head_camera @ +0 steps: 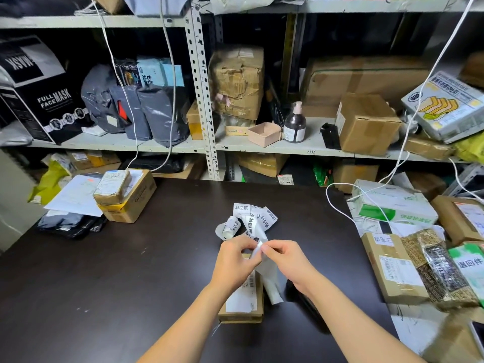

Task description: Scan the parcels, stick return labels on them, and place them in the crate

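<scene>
A small brown cardboard parcel [242, 302] with a white shipping label lies on the dark table [131, 271], under my hands. A tangled strip of white return labels [251, 218] with black print lies just beyond it. My left hand [235, 260] and my right hand [285, 260] meet above the parcel. Both pinch the near end of the label strip [258, 248] between thumb and fingers. A blank length of backing paper [272, 284] hangs down from my hands onto the table beside the parcel.
Stacked boxes [125, 195] and papers sit at the table's left edge. More parcels [398, 268] pile up on the right, one bearing a green return label [468, 263]. A white cable [337, 205] loops across the right side. Shelves [235, 148] behind hold boxes, bags and a bottle [294, 124].
</scene>
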Tool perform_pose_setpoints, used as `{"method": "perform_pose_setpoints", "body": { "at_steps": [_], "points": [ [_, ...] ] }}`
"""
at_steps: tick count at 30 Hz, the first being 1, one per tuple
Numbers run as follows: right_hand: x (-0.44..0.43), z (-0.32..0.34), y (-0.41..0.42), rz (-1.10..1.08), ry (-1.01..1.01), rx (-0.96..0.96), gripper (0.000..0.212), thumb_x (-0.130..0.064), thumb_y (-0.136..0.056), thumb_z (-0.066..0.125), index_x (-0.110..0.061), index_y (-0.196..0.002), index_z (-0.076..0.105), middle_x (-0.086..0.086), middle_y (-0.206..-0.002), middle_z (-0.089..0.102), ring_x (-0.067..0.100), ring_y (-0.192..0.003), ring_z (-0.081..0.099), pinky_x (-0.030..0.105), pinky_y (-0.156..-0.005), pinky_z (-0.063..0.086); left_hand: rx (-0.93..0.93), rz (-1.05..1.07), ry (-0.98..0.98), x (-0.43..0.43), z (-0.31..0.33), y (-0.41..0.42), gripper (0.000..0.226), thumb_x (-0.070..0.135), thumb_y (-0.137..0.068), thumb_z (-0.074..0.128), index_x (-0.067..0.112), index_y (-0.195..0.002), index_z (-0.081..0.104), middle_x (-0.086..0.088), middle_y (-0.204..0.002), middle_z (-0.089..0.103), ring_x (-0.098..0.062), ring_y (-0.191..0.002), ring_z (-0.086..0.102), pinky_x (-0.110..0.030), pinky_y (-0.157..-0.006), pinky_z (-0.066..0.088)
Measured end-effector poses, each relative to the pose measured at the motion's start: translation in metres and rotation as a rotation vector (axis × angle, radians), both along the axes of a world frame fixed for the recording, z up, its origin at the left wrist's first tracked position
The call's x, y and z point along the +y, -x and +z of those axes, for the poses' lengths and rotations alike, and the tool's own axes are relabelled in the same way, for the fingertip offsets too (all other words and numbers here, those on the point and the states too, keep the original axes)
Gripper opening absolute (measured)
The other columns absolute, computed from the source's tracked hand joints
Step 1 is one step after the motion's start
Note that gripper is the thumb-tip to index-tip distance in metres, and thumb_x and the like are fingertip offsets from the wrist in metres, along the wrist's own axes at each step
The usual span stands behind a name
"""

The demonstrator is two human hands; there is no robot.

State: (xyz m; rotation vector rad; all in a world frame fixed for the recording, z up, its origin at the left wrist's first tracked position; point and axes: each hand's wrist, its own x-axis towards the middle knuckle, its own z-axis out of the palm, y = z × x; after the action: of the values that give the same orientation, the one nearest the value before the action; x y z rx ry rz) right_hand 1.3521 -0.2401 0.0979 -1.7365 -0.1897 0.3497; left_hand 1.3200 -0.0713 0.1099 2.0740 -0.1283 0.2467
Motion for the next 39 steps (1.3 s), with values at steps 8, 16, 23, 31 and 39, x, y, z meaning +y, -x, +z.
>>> {"method": "perform_pose_setpoints", "body": {
  "at_steps": [8,16,23,31,39],
  "points": [
    [-0.012,-0.001,-0.005,0.007,0.035,-0.005,0.016,-0.028,-0.098,0.066,-0.034,-0.096,0.081,-0.013,-0.106,0.077,0.004,-0.108,0.069,0.032,-0.100,0.050,0.104,0.022,0.155,-0.007,0.001,-0.001,0.005,0.038,-0.083,0.077,0.033,-0.081,0.079,0.014,-0.085,0.076,-0.009,-0.083,0.070,-0.025,-0.073,0.056],
    [-0.016,0.000,-0.006,0.024,0.043,-0.021,0.014,-0.038,-0.098,0.067,-0.035,-0.102,0.080,-0.015,-0.107,0.077,0.003,-0.106,0.069,0.026,-0.097,0.052,0.148,0.083,0.188,-0.011,0.004,-0.001,0.016,0.022,-0.088,0.070,0.028,-0.076,0.079,0.008,-0.079,0.075,-0.009,-0.077,0.068,-0.019,-0.066,0.051],
    [-0.029,-0.011,-0.021,-0.153,0.161,0.076,0.017,-0.020,-0.099,0.064,-0.024,-0.091,0.078,-0.011,-0.092,0.077,0.010,-0.094,0.070,0.022,-0.080,0.051,0.204,0.317,0.318,-0.007,0.010,-0.006,0.027,0.016,-0.091,0.062,0.024,-0.065,0.067,0.013,-0.062,0.060,-0.001,-0.059,0.052,-0.011,-0.056,0.041],
    [-0.029,-0.008,-0.038,-0.530,0.498,0.028,0.019,-0.017,-0.090,0.068,-0.016,-0.108,0.075,0.004,-0.108,0.071,0.026,-0.105,0.065,0.035,-0.090,0.052,-0.145,0.465,-0.214,0.003,0.013,0.003,0.021,0.019,-0.093,0.066,0.026,-0.075,0.060,0.013,-0.080,0.055,-0.011,-0.075,0.054,-0.026,-0.061,0.043],
    [0.031,0.030,-0.009,-0.304,-0.119,0.240,0.026,-0.032,-0.084,0.082,-0.020,-0.103,0.071,0.004,-0.078,0.078,0.017,-0.070,0.076,0.023,-0.059,0.055,-0.594,0.310,-0.701,0.012,0.002,0.013,0.021,0.009,-0.092,0.064,0.007,-0.072,0.060,-0.004,-0.083,0.060,-0.026,-0.070,0.053,-0.040,-0.055,0.038]
  ]
}}
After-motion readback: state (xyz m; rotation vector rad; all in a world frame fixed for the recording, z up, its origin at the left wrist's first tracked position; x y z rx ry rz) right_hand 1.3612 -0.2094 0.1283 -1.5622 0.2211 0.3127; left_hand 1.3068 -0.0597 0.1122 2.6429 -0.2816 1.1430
